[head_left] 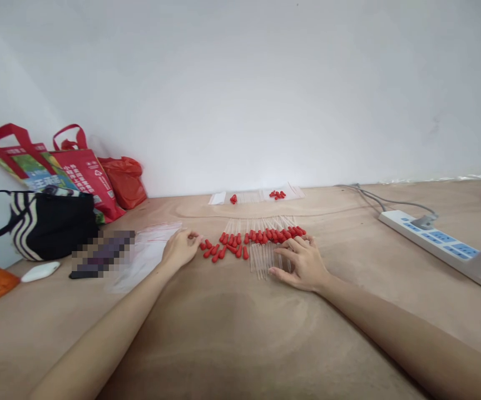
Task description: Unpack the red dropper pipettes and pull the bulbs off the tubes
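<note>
My left hand (181, 248) is at the left end of a loose group of red rubber dropper bulbs (222, 253), its curled fingertips closed on the leftmost bulb (202, 245). My right hand (302, 262) is over the right part of several thin clear tubes (260, 261), thumb and fingers apart, holding nothing I can see. Its upper fingers reach the end of a packed row of droppers, red bulbs (273, 235) towards me and clear stems (240, 226) pointing away. Part of the tubes is hidden beneath that hand.
Clear plastic bags (150, 250) lie left of my left hand, beside a blurred-out dark object (102, 256). Farther back are more red bulbs (277, 195) on a clear bag. Carrier bags (94, 178) and a black pouch (56, 225) stand left; a power strip (436, 239) lies right.
</note>
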`<state>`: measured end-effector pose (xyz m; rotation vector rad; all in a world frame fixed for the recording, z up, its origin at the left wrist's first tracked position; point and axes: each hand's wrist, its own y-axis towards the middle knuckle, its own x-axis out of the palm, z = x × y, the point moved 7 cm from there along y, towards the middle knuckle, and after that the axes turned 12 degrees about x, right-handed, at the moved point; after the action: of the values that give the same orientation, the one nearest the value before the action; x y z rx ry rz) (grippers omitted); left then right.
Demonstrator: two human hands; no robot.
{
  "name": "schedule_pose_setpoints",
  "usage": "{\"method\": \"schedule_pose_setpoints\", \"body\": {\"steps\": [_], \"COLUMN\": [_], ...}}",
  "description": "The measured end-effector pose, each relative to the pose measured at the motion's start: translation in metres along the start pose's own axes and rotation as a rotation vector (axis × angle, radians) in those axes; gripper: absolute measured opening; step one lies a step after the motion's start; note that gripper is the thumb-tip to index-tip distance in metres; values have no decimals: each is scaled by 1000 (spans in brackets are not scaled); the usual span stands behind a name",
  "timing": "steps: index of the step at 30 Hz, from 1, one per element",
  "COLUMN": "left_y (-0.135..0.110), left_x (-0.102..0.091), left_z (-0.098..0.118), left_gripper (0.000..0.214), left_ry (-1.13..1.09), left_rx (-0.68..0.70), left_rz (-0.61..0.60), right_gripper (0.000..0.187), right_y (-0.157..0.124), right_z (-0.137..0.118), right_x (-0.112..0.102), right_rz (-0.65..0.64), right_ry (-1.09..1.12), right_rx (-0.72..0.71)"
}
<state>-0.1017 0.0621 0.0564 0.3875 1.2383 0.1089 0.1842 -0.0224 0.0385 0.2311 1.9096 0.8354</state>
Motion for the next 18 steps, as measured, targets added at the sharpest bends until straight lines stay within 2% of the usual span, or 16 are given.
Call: {"method": "schedule_pose_setpoints", "body": {"steps": [2,4,8,11,15,16,18], "left_y": [7,14,23,26,20,16,2], "left_x": [6,16,33,38,22,15,0], "left_z": [17,28,35,34,32,35,51], "left_gripper": [25,31,33,34,28,25,21], "left_ry": [74,102,77,58,99,121,157], "left_rx": [83,99,48,33,23,52,209], "left_rz": [-37,-90,-180,-200,-65,11,197], "right_gripper": [41,40,38,38,37,36,39], "right_y": [0,0,0,0,-1,-1,-2], "right_z": [0,1,0,-1,-1,-1,0], "right_x": [-1,-2,-4,-5,-5,-5,-7], "right_rz": [10,19,25,35,48,58,99], "right_ry": [3,5,9,12,16,13,-7], "right_rx": [3,5,6,-3,-11,-10,-8]}}
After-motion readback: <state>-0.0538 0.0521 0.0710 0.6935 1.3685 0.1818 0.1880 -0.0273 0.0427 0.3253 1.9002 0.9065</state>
